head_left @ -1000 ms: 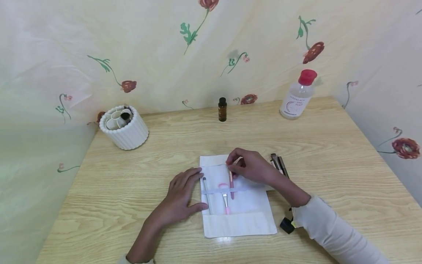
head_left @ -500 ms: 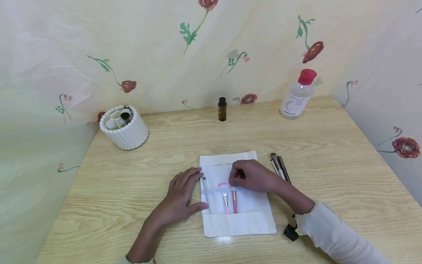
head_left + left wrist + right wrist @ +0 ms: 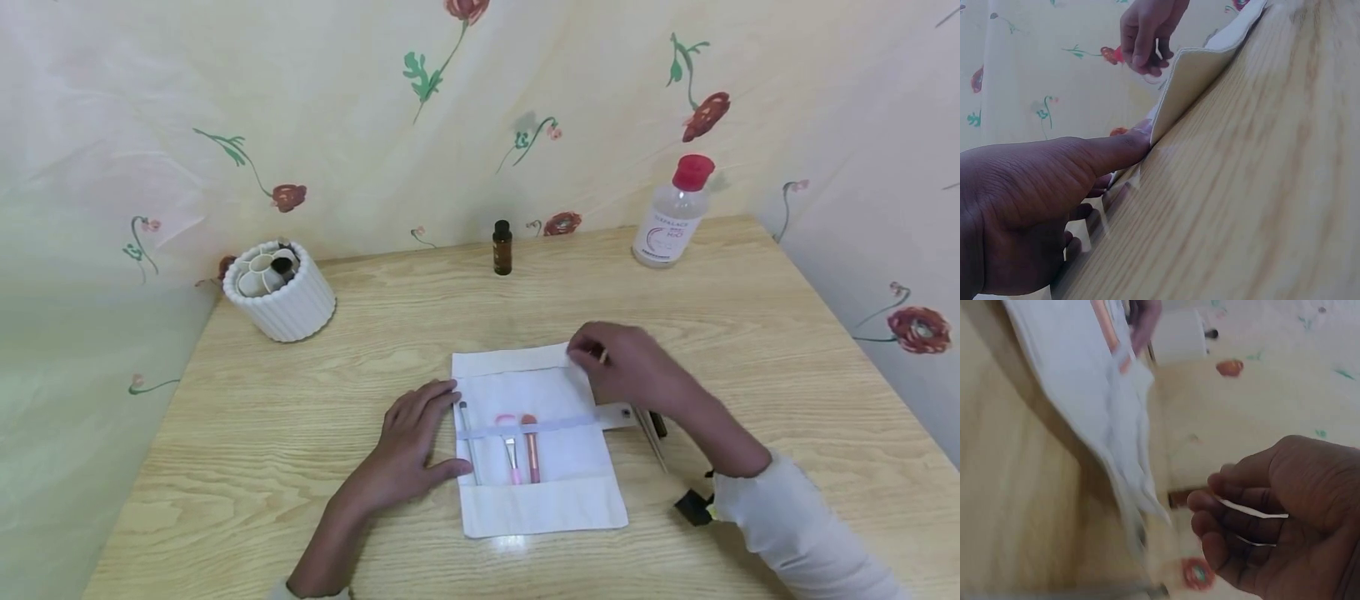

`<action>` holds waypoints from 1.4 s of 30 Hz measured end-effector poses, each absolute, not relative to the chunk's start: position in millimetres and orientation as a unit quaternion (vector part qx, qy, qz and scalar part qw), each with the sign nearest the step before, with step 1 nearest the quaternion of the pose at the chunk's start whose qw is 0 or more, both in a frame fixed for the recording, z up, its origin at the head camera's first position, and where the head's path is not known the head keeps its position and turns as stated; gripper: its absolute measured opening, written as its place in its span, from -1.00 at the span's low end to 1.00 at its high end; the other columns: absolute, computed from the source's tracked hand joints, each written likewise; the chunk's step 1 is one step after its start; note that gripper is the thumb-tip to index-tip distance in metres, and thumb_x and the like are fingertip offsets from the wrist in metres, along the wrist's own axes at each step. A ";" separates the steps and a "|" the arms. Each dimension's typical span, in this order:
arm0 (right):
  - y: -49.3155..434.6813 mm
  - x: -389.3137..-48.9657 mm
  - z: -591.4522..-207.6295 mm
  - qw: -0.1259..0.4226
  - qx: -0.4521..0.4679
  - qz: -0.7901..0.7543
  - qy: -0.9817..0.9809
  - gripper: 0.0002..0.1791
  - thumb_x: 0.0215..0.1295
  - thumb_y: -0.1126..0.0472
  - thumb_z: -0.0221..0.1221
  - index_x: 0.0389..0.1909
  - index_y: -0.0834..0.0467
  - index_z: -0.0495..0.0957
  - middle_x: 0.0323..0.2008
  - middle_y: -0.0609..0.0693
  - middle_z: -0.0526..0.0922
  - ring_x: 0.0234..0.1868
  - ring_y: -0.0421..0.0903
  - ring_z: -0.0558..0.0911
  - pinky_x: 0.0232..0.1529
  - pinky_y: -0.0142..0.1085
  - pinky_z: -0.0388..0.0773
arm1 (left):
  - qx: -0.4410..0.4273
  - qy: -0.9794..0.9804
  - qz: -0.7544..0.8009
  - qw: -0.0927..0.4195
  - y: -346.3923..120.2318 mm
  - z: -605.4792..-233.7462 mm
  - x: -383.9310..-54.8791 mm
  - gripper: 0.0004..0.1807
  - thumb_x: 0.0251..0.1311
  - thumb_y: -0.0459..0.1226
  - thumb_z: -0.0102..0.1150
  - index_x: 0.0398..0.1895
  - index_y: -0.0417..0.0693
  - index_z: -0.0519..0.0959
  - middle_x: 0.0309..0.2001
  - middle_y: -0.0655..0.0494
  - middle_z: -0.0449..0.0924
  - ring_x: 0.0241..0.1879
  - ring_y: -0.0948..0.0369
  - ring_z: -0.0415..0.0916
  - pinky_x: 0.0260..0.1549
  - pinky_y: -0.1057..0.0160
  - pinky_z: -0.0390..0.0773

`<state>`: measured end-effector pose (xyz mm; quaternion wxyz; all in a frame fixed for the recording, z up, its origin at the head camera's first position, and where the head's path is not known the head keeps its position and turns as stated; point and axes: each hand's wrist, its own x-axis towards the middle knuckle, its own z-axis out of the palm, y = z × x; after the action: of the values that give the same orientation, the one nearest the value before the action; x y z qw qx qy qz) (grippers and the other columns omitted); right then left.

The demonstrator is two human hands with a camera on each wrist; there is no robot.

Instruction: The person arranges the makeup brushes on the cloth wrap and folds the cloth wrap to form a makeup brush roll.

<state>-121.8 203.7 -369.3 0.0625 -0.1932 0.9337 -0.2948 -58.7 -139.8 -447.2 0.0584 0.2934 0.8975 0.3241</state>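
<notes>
A white fabric brush roll (image 3: 540,510) lies spread flat on the table with a thin strap across its middle. Tucked under that strap are a slim grey-handled makeup brush (image 3: 471,450), a pink brush (image 3: 513,457) and a rose-coloured brush (image 3: 533,454). My left hand (image 3: 412,446) rests at the roll's left edge, fingertips and thumb on its border. My right hand (image 3: 633,367), fingers loosely curled around nothing, hovers over the roll's upper right corner; the right wrist view shows the same empty hand (image 3: 1297,519). Loose brushes (image 3: 651,437) lie right of the roll, partly hidden under that hand.
A ribbed white holder (image 3: 288,304) with brushes in it stands at the back left. Near the wall are a small brown bottle (image 3: 502,250) and a clear bottle with a red cap (image 3: 670,225). The roll's snap tab (image 3: 617,416) sticks out to the right.
The rose-coloured brush has slid down under the strap, and my right hand has let go of it and moved up and right. My left hand has stayed in place.
</notes>
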 end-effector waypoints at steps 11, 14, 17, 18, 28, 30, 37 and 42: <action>267.3 -129.9 -363.7 0.117 -0.060 -0.207 0.970 -0.71 0.45 0.10 0.17 -0.03 0.26 0.50 -0.24 0.16 0.64 -0.37 -0.01 0.57 -0.46 -0.21 0.52 | 0.293 0.899 0.321 0.056 -139.2 -447.5 -58.5 0.01 0.19 0.21 0.29 0.55 -0.06 0.10 0.57 0.09 -0.08 0.55 0.10 -0.14 0.43 -0.15 -0.28; 273.2 -130.1 -371.1 0.144 -0.060 -0.212 0.965 -0.66 0.45 0.06 0.16 -0.02 0.26 0.49 -0.27 0.14 0.64 -0.39 -0.03 0.56 -0.43 -0.19 0.51 | 0.292 0.899 0.322 0.055 -139.2 -448.4 -58.3 0.01 0.19 0.21 0.29 0.55 -0.05 0.11 0.57 0.09 -0.08 0.55 0.10 -0.14 0.43 -0.15 -0.27; 275.7 -129.9 -376.6 0.151 -0.066 -0.218 0.962 -0.65 0.46 0.05 0.15 -0.01 0.27 0.48 -0.28 0.13 0.64 -0.39 -0.04 0.55 -0.41 -0.18 0.50 | 0.293 0.899 0.321 0.055 -139.6 -449.8 -58.1 0.00 0.19 0.21 0.29 0.55 -0.05 0.11 0.57 0.09 -0.08 0.55 0.10 -0.14 0.43 -0.16 -0.26; 276.3 -130.1 -377.6 0.151 -0.068 -0.217 0.962 -0.64 0.46 0.05 0.15 -0.01 0.28 0.48 -0.29 0.13 0.63 -0.39 -0.04 0.55 -0.41 -0.18 0.50 | 0.294 0.899 0.321 0.054 -139.5 -450.3 -58.1 0.00 0.19 0.21 0.29 0.55 -0.05 0.12 0.57 0.09 -0.08 0.55 0.09 -0.14 0.42 -0.16 -0.26; 270.0 -130.3 -380.3 0.145 -0.080 -0.190 0.968 -0.70 0.40 0.17 0.16 -0.02 0.33 0.49 -0.30 0.11 0.61 -0.42 -0.06 0.54 -0.45 -0.21 0.49 | 0.298 0.899 0.318 0.047 -139.6 -448.8 -58.3 -0.01 0.20 0.20 0.29 0.54 -0.06 0.12 0.57 0.07 -0.06 0.54 0.08 -0.13 0.42 -0.18 -0.24; 269.9 -130.1 -380.4 0.145 -0.080 -0.193 0.967 -0.71 0.40 0.20 0.15 -0.02 0.34 0.48 -0.30 0.12 0.60 -0.42 -0.06 0.54 -0.46 -0.21 0.49 | 0.300 0.898 0.319 0.044 -139.6 -449.6 -58.5 -0.02 0.20 0.20 0.28 0.54 -0.06 0.12 0.57 0.07 -0.06 0.54 0.07 -0.12 0.42 -0.19 -0.24; 271.9 -133.6 -373.4 0.103 -0.065 -0.233 0.965 -0.69 0.44 0.24 0.11 0.07 0.35 0.44 -0.20 0.23 0.61 -0.39 -0.02 0.60 -0.50 -0.23 0.54 | 0.302 0.897 0.319 0.044 -140.5 -449.8 -58.5 -0.02 0.21 0.20 0.28 0.54 -0.05 0.12 0.57 0.07 -0.07 0.54 0.09 -0.13 0.42 -0.19 -0.24; 265.2 -137.6 -361.4 -0.008 -0.067 -0.285 0.956 -0.66 0.45 0.21 0.14 0.12 0.30 0.43 -0.14 0.24 0.60 -0.25 0.07 0.61 -0.45 -0.21 0.56 | 0.301 0.897 0.321 0.046 -140.4 -450.6 -59.0 -0.02 0.20 0.19 0.29 0.54 -0.06 0.12 0.57 0.07 -0.07 0.54 0.07 -0.14 0.41 -0.18 -0.24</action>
<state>-137.6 265.2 -361.4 -0.0077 -0.0666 0.9562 -0.2850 -59.0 -140.4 -450.6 0.0464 0.3011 0.8968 0.3208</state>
